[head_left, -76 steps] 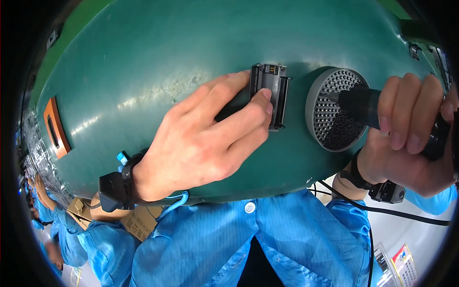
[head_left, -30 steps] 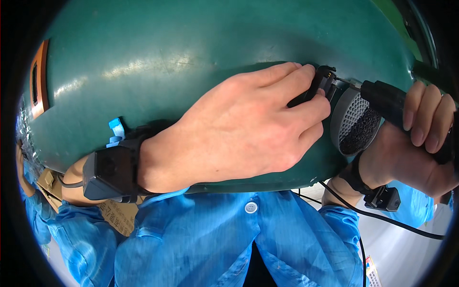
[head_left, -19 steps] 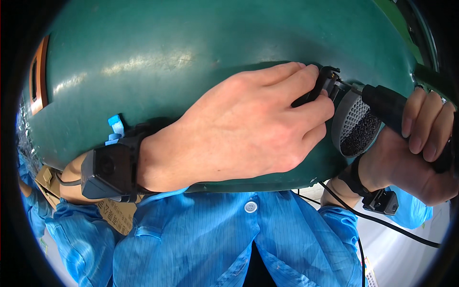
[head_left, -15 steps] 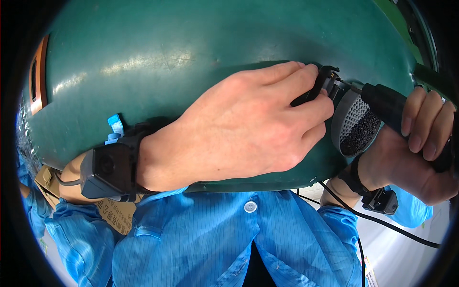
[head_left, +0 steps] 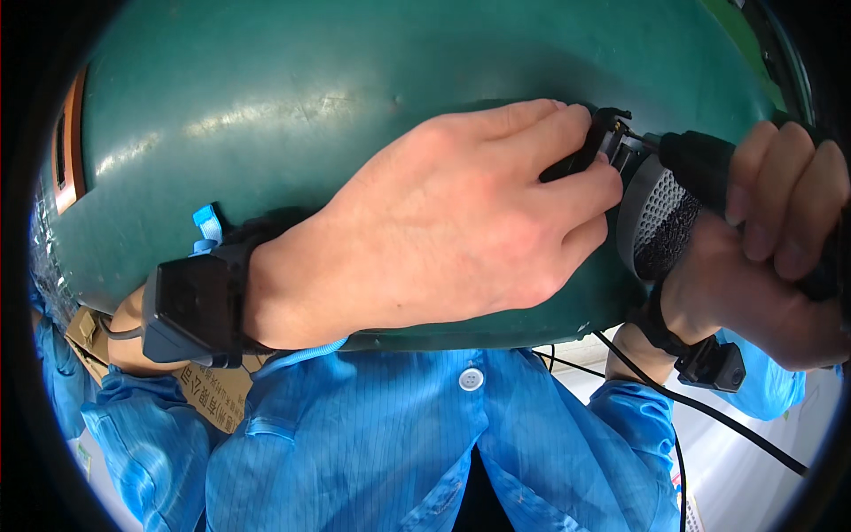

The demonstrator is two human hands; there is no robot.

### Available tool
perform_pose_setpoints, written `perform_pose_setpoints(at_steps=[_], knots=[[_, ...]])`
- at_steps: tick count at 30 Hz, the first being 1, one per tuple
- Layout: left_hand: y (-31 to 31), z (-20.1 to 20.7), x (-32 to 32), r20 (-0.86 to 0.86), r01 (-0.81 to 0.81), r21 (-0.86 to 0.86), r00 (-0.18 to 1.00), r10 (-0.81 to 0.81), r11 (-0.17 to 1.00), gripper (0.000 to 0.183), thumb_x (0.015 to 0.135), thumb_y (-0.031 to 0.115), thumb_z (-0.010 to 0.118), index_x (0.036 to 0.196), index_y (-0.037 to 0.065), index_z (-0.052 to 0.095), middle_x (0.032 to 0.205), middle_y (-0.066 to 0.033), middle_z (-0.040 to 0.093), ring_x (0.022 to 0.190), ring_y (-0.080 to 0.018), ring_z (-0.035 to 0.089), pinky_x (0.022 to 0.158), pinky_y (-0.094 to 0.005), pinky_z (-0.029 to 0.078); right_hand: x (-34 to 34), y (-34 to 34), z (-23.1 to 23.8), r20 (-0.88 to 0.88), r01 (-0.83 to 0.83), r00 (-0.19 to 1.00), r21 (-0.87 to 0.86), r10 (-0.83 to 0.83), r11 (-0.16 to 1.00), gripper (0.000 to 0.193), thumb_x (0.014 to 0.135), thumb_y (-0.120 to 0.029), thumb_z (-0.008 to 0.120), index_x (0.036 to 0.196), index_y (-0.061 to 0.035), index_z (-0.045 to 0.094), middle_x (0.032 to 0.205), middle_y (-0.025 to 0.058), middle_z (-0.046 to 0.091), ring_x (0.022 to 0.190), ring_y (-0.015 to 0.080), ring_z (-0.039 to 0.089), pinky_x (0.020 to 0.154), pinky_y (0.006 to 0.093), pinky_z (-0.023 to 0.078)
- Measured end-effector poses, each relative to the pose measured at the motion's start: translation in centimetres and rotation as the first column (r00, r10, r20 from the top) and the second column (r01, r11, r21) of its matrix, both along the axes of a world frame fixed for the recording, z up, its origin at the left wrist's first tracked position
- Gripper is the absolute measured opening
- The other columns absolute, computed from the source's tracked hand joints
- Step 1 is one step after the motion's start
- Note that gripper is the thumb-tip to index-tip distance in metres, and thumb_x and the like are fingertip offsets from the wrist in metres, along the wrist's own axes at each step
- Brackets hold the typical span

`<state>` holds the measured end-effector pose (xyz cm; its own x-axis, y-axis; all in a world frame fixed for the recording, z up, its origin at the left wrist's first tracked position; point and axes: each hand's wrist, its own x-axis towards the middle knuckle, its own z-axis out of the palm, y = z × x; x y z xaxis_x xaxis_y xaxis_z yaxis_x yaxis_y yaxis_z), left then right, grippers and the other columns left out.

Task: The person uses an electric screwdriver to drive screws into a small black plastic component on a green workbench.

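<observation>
My left hand (head_left: 452, 213) lies over the table with its fingers closed on a small black plastic part (head_left: 606, 133). A bit of metal shows inside the part's exposed end; my fingers cover the rest. My right hand (head_left: 771, 222) is wrapped round a black screwdriver (head_left: 700, 164), whose thin tip points left and meets or nearly meets the part's end. Right below the tool stands a grey round dish (head_left: 631, 222) with a dimpled inner wall and a mass of tiny black pieces, probably screws. My right wrist partly hides it.
The green tabletop (head_left: 266, 53) stretches ahead, and its near edge runs by my blue jacket. At the far left is an orange-brown frame (head_left: 71, 142). A black cable (head_left: 709, 412) hangs at the lower right. A cardboard box (head_left: 208, 395) sits below my left forearm.
Both hands have shifted slightly, the right one a little to the left with the screwdriver. The tool's tip is closer to the black part. Both holds are unchanged.
</observation>
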<state>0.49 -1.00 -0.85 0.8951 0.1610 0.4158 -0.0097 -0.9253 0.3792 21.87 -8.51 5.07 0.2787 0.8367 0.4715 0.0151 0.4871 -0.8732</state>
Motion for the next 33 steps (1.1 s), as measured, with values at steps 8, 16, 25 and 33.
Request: perform_pose_setpoints(at_steps=[8, 16, 25, 33], knots=[[0.8, 0.3, 0.1, 0.044, 0.019, 0.008, 0.999, -0.019, 1.000, 0.023, 0.072, 0.009, 0.073, 0.094, 0.003, 0.073, 0.120, -0.0063, 0.070, 0.118, -0.0342, 0.066, 0.089, -0.0392, 0.062, 2.7, -1.3, 1.8, 0.001, 0.099, 0.995, 0.025, -0.099, 0.995, 0.031, 0.101, -0.030, 0.042, 0.085, -0.0065, 0.054, 0.055, 0.0059, 0.046, 0.035, 0.0182, 0.040, 0.028, 0.0336, 0.037], [1.1, 0.6, 0.4, 0.060, 0.081, -0.015, 0.995, -0.080, 0.997, 0.024, 0.072, 0.007, 0.080, 0.095, 0.001, 0.075, 0.118, -0.0077, 0.073, 0.126, -0.0390, 0.064, 0.091, -0.0443, 0.062, 5.0, -4.3, 3.3, 0.024, 0.109, 0.994, 0.062, -0.110, 0.992, 0.031, 0.101, -0.030, 0.042, 0.085, -0.0062, 0.055, 0.054, 0.0059, 0.046, 0.035, 0.0183, 0.040, 0.028, 0.0336, 0.037], [0.9, 0.0, 0.7, 0.087, 0.073, 0.001, 0.994, -0.072, 0.997, 0.023, 0.069, 0.006, 0.083, 0.089, 0.000, 0.073, 0.116, -0.0095, 0.074, 0.120, -0.0390, 0.067, 0.093, -0.0438, 0.063, 4.0, -4.7, 1.5, 0.018, 0.149, 0.989, 0.039, -0.149, 0.988, 0.031, 0.101, -0.030, 0.042, 0.086, -0.0059, 0.055, 0.054, 0.0060, 0.046, 0.035, 0.0184, 0.040, 0.028, 0.0336, 0.037], [1.0, 0.2, 0.6, 0.122, 0.066, -0.019, 0.991, -0.063, 0.998, 0.024, 0.068, 0.006, 0.083, 0.089, 0.000, 0.073, 0.115, -0.0096, 0.075, 0.115, -0.0368, 0.069, 0.089, -0.0426, 0.063, 4.0, -4.4, 2.0, 0.020, 0.135, 0.991, 0.032, -0.136, 0.990, 0.031, 0.101, -0.030, 0.042, 0.087, -0.0057, 0.055, 0.054, 0.0060, 0.045, 0.035, 0.0185, 0.040, 0.028, 0.0336, 0.037]])
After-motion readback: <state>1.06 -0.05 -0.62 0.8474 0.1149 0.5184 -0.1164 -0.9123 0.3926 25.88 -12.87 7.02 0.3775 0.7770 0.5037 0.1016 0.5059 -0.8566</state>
